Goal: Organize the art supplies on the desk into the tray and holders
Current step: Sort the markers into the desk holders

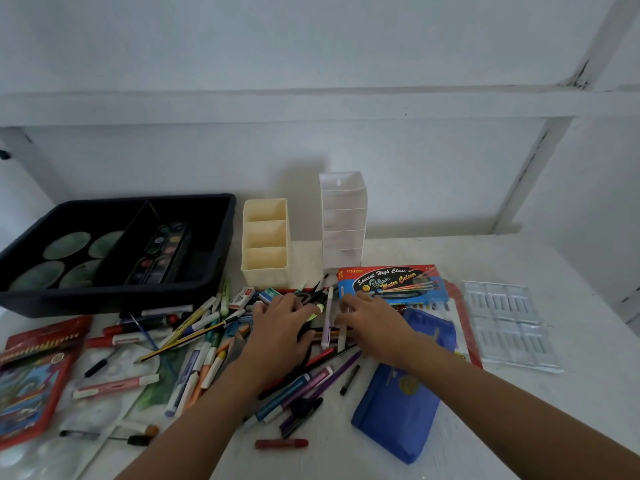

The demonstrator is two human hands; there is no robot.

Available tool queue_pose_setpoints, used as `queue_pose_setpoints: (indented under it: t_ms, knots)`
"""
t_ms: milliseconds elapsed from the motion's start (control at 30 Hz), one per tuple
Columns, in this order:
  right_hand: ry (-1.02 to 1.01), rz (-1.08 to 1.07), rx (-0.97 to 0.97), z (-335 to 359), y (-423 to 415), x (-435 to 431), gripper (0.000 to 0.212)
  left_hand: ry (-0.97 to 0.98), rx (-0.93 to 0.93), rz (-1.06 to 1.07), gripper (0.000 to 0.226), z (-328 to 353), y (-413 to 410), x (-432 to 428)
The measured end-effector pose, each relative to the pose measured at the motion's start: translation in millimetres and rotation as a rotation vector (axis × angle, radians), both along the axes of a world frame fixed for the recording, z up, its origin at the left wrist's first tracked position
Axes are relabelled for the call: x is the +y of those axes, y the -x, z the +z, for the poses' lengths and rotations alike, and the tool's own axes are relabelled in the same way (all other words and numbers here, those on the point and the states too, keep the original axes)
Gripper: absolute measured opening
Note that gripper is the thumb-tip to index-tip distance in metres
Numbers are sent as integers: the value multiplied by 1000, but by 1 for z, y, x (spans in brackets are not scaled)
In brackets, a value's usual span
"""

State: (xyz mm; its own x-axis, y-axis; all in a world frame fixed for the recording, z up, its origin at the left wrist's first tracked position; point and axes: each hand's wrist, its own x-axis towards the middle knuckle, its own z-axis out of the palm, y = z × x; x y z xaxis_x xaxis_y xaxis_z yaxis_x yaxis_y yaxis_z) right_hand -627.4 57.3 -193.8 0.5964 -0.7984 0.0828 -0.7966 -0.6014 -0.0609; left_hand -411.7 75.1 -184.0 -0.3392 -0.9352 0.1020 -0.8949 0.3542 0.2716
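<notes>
Left grip and right grip lie centre frame on pen pile, lilac pen between them. Whether either holds anything: cannot tell. Tray mid-left.

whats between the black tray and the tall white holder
In the head view, a cream holder with three compartments stands between the black tray and the tall white holder.

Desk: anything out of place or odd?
Yes: pens lie heaped across the desk rather than in the cream holder, whose three slots look empty. Left hand and right hand are on the heap.
</notes>
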Motion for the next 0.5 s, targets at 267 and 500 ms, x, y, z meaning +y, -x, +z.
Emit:
queue_pose_setpoints:
  t_ms: [267,500]
  knots:
    - [17,120,-102,5,8,-16,23,-18,96,64,30,0,-7,-2]
    - [-183,-170,-749,40,1,-12,15,-24,539,103,36,23,-13,-23]
